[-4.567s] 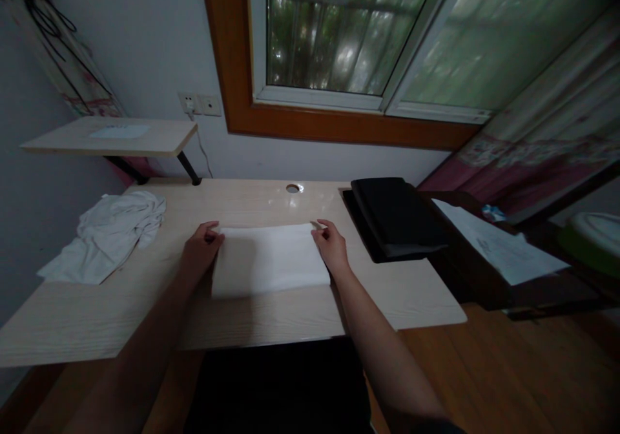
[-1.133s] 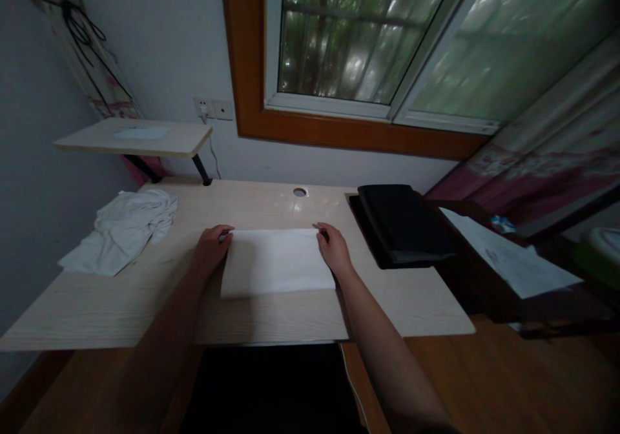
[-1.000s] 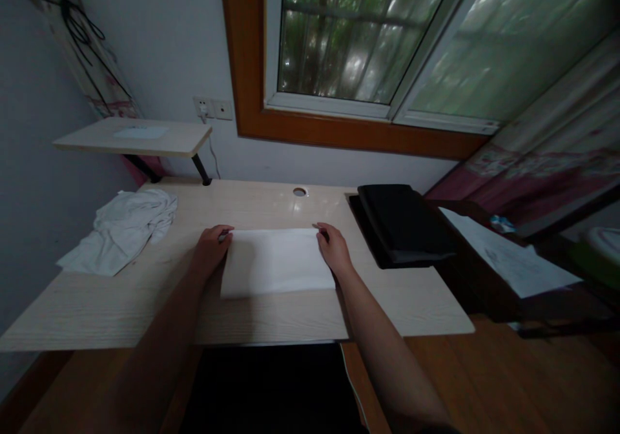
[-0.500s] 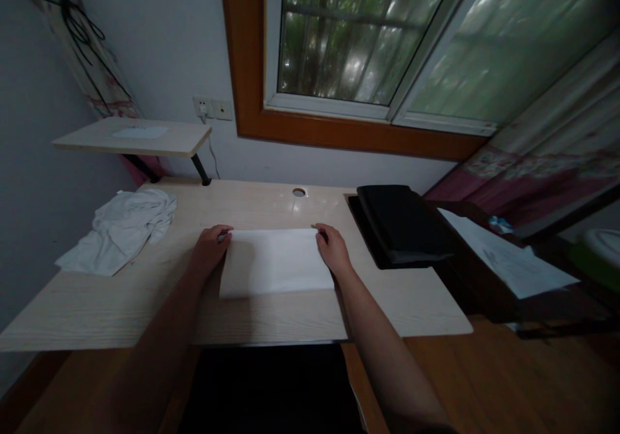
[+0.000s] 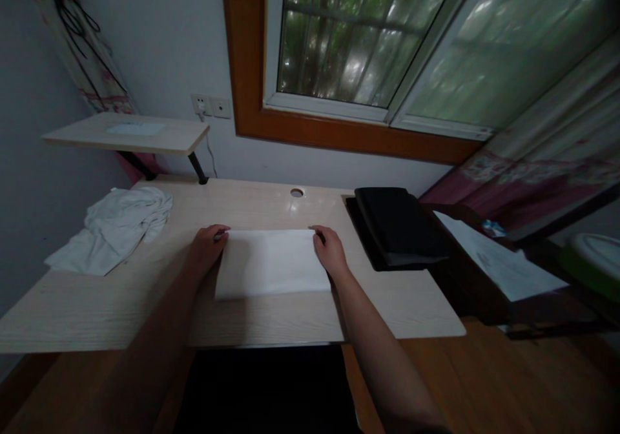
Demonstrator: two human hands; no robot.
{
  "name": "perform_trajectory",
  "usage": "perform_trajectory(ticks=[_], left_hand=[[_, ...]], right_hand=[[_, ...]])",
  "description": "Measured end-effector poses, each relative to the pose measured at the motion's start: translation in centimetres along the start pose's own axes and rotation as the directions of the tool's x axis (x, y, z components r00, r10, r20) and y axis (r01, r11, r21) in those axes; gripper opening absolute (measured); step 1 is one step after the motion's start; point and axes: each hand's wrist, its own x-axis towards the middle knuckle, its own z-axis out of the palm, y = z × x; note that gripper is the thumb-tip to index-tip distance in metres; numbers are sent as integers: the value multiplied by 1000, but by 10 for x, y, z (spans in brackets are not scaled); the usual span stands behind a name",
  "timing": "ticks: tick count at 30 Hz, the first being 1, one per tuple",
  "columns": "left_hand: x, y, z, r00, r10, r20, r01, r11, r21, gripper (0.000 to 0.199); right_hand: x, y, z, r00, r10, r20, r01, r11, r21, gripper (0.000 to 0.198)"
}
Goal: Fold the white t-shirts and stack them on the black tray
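A white sheet of paper [image 5: 274, 263] lies on the desk in front of me, its long side running left to right. My left hand [image 5: 208, 245] is closed at the sheet's far left corner, thumb and fingers pinching the edge. At the far right corner my right hand [image 5: 329, 245] grips the paper the same way, fingers curled round the edge. The near edge of the sheet looks slightly raised in places. A shadow falls across its left part.
A crumpled white cloth [image 5: 113, 230] is on the left of the desk [image 5: 290, 321], below a small raised shelf [image 5: 145, 138] holding a paper slip. Black folders [image 5: 397, 227] are stacked at the right. Beyond them, a dark side table carries a large printed sheet [image 5: 498, 259].
The view has shifted slightly. Both hands keep their hold on the paper's far corners, and the sheet shows no clear movement on the desk.
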Motion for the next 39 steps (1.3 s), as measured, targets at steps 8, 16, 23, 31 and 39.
perform_trajectory(ticks=[8,16,23,31,39], left_hand=[[2,-6,2,1000,27,1,-27,1000,8,32],[2,-8,5,1000,31,-2,-31,999,11,32],[2,-4,3,999,32,5,-32,999,10,32],[2,-5,3,999,44,0,-43,999,16,34],[2,-2,2,1000,23,7,-23,999,35,33]], right_hand=[[1,-1,-1,1000,11,5,-11,1000,8,33],[1,0,0,1000,15,16,-15,1000,-2,33],[2,1,0,999,17,28,-17,1000,-2,33],[1,1,0,1000,8,19,-8,1000,-2,33],[2,0,-2,999,20,26,-20,1000,5,33]])
